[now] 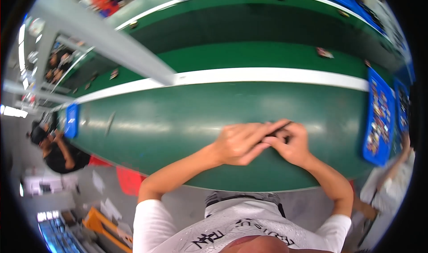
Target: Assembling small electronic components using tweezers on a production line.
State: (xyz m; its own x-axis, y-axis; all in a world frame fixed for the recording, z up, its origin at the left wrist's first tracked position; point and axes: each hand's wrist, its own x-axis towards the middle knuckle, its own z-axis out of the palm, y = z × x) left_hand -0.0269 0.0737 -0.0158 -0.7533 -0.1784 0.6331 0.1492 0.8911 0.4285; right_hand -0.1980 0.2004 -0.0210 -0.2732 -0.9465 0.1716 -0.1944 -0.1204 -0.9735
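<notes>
My left hand (240, 143) and my right hand (293, 144) meet over the green worktable (178, 114), a little right of its middle. Between their fingers is a small dark, narrow piece (279, 130), mostly covered, so its kind does not show. The right thumb and fingers pinch it. Fingers of the left hand lie stretched and pressed together along its other side. Both hands are held above the tabletop.
A blue tray (371, 139) of many small parts stands at the table's right end. Another blue bin (72, 121) is at the far left, near a seated person (62, 148). Beyond the white rail (267, 74), small pieces lie on a green belt (249, 53). A grey post (133, 52) rises at the left.
</notes>
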